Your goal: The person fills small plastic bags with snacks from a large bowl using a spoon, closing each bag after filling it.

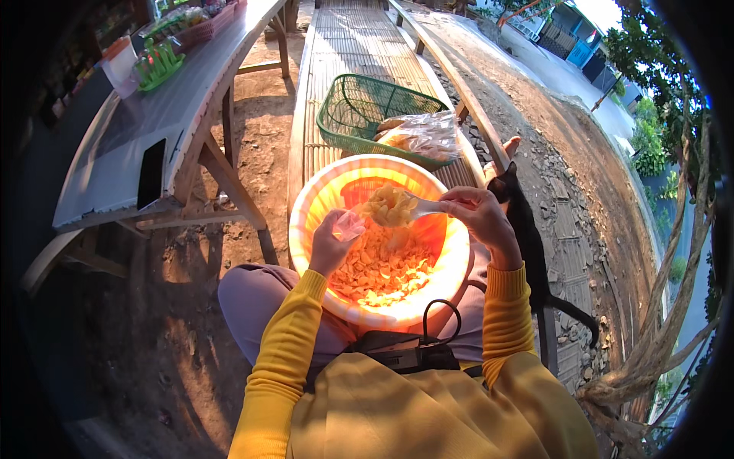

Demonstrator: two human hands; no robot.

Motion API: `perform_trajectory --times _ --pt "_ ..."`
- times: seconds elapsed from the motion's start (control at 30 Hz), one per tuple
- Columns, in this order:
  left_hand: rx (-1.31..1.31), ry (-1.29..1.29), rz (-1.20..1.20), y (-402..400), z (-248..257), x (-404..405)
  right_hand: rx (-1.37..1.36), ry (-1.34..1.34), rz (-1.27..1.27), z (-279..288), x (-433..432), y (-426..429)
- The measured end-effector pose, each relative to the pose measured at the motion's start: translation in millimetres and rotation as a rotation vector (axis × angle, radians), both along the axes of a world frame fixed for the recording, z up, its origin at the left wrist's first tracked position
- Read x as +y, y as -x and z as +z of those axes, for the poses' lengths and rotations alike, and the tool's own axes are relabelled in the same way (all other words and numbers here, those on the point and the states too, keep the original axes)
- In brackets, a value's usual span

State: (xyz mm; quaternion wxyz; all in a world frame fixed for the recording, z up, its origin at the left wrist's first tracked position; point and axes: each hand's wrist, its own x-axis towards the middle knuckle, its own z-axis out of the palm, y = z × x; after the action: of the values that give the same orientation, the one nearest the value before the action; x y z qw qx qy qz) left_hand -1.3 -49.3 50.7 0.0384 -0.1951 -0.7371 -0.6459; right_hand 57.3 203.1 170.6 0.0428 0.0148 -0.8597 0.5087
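Note:
A round plastic tub [378, 312], lined with thin plastic and holding many yellow-orange chips [385, 269], stands before me between my legs. My right hand [479, 215] grips the handle of a spoon [429, 207] heaped with chips, held above the tub. Over the tub's left side, my left hand [332, 244] pinches a small clear plastic bag [348, 225], close to the spoon's load. The bag's contents cannot be made out. Just beyond the tub, a green plastic basket [344, 135] holds filled clear bags [421, 135].
A black cat [524, 241] stands at the right by the bamboo bench [367, 34]. On the left, a table [109, 166] bears a dark phone [151, 174], a green rack [156, 69] and a pink basket [215, 23]. A wooden rail [459, 86] runs along the bench's right side.

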Motion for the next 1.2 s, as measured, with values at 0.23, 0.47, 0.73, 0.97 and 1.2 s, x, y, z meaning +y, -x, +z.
perform_trajectory --times 0.23,0.47,0.73,0.97,1.2 --pt "0.044 0.007 -0.012 1.9 -6.2 1.7 -0.018 -0.305 -0.018 27.1 -22.9 3.6" --pt "0.019 -0.016 -0.043 6.3 -13.6 10.4 0.033 -0.621 -0.015 48.8 -35.7 8.6" --pt "0.095 -0.082 0.039 11.6 -26.9 0.5 0.099 -0.559 0.046 24.0 -22.1 29.8" --pt "0.124 -0.083 0.079 3.5 -24.2 10.7 -0.063 -0.289 0.126 34.8 -27.9 24.4" --pt "0.123 -0.088 0.125 0.4 -24.0 6.1 -0.059 -0.371 0.181 38.0 -33.6 35.5"
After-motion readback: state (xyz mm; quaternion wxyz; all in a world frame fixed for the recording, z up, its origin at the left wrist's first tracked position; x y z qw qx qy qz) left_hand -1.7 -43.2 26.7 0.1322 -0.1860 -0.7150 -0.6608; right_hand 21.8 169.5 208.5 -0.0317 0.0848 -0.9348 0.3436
